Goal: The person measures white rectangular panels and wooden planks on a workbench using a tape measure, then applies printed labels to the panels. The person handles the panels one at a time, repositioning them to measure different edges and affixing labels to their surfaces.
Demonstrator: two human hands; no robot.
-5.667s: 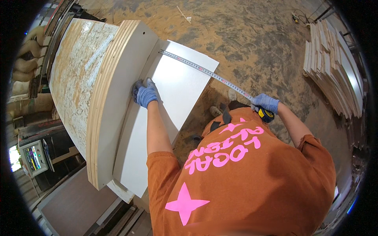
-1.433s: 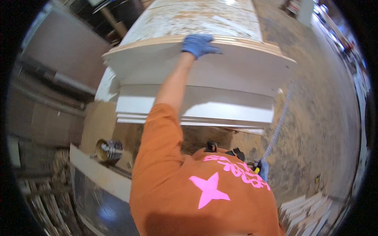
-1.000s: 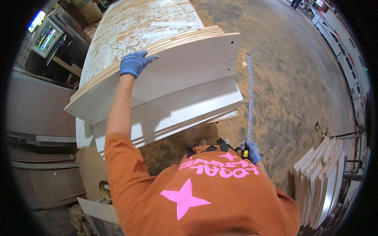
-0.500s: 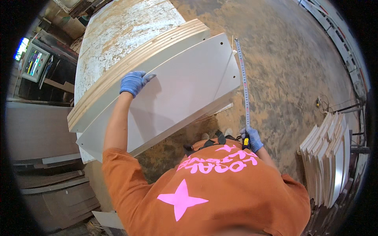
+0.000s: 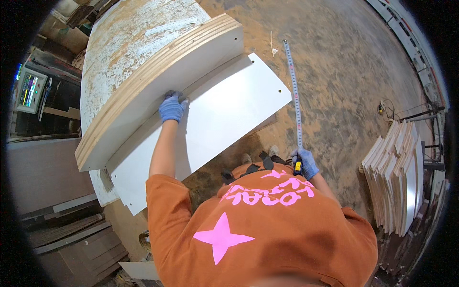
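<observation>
Left of centre, your left hand point(image 5: 172, 109) touches the flat white panel point(image 5: 224, 115), grip unclear; your right hand point(image 5: 307, 161) clasps the tape measure point(image 5: 295, 95), already extended but not laid across the panel.

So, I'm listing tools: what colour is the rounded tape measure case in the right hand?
Black and yellow case, seen in head view.
</observation>
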